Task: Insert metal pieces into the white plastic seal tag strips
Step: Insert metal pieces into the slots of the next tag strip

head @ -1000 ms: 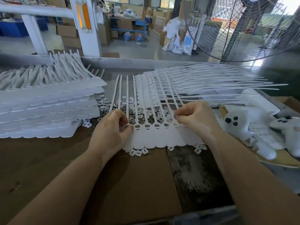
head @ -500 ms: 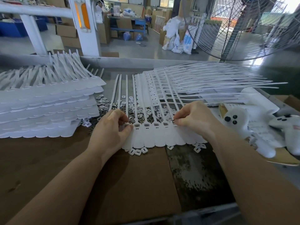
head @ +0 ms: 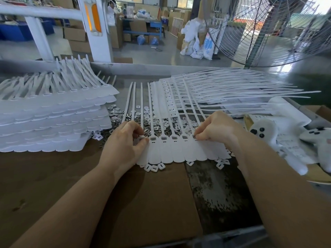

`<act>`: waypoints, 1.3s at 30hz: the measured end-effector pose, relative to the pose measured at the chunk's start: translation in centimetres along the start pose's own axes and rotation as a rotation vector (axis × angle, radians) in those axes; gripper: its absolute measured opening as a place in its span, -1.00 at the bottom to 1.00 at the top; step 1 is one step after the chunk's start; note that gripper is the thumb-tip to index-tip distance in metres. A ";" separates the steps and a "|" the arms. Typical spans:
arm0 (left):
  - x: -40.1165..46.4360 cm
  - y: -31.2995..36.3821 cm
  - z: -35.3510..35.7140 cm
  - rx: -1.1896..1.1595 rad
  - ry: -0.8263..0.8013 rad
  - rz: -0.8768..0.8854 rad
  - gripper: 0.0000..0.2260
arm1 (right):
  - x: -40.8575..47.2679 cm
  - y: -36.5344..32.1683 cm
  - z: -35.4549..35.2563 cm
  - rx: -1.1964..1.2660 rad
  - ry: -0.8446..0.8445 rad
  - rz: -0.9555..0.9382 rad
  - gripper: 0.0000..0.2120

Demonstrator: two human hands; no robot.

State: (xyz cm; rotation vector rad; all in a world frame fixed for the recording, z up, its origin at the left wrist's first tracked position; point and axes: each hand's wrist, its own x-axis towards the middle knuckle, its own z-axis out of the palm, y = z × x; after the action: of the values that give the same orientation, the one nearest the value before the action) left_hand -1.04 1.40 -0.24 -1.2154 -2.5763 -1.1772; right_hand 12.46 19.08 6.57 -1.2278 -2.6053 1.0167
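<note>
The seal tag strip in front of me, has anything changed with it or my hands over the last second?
Hardly anything. The left hand still holds the left end of the seal tag strip, and the right hand still pinches at a slot near its right end. The strip, the loose metal pieces behind it and the stack of strips on the left have not moved.

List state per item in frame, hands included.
left hand: fingers curled, pinching the left end of the seal tag strip
right hand: pinching a metal piece at a slot
seal tag strip: flat on the table, several slots filled
loose metal pieces: scattered under the tails
stacked strips: piled flat, left
fan: motion cannot tell
</note>
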 end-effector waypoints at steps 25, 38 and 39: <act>0.5 -0.1 -0.1 -0.004 -0.034 -0.036 -0.93 | -0.1 1.0 4.9 -0.085 0.367 -0.333 -0.88; 4.9 0.5 -0.3 0.228 -0.160 -0.113 -0.78 | -0.3 2.0 7.0 -0.104 0.535 -0.442 -0.91; 5.1 0.7 -0.2 0.256 -0.177 -0.122 -0.77 | -0.3 2.0 7.0 -0.104 0.536 -0.446 -0.91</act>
State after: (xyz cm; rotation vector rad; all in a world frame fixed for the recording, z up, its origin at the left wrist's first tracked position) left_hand -4.14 4.83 2.10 -1.1689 -2.8561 -0.7533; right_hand 11.61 16.02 -0.04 -0.7382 -2.3505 0.4044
